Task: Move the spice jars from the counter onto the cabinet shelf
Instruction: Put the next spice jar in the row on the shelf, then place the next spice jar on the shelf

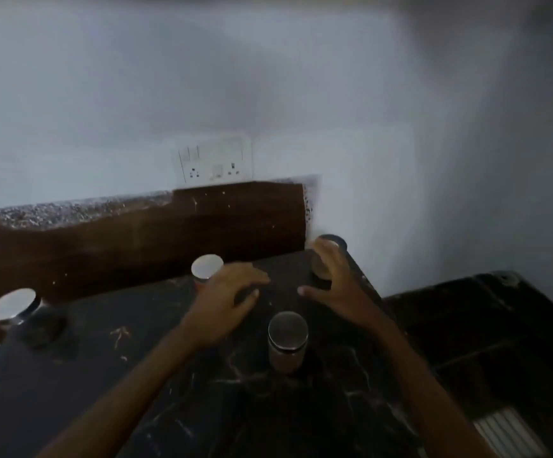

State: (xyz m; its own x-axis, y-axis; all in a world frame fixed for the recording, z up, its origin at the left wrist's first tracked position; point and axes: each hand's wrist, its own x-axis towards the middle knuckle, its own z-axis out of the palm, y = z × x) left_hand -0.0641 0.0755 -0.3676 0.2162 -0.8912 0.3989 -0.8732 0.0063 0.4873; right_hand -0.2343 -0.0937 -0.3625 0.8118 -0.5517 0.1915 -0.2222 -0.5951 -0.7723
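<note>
Both hands out over the counter [103, 375], neither holding anything. Left hand [227, 297] spread, fingers loosely curled, just beside the back-middle jar [206, 269]; can't tell if the fingers touch it. Right hand [333, 285] also spread, thumb pointing inward, fingers reaching up around the back-right jar [326, 259] at the counter corner. It looks shaped for a side wrap, but I can't confirm contact; frame is dim and blurred.

4 jars visible, all upright on the dark marbled counter, all with flat metal lids:
- near jar [287, 342], between the 2 forearms, closest to the camera
- back-middle jar, by the left hand
- back-right jar, partly hidden by the right hand
- far-left jar [14, 307], well apart from both hands

Behind them is a dark backsplash [136, 233], with a socket plate [214, 163] on the white wall above it. Cabinet shelf isn't in view, so the drop location is unknown.

Judgement: a 2-handed pick is being set up, 1 back jar per hand. Task looks barely begun. Risk: the forearms flank the near jar, so it could get knocked on the lift.
</note>
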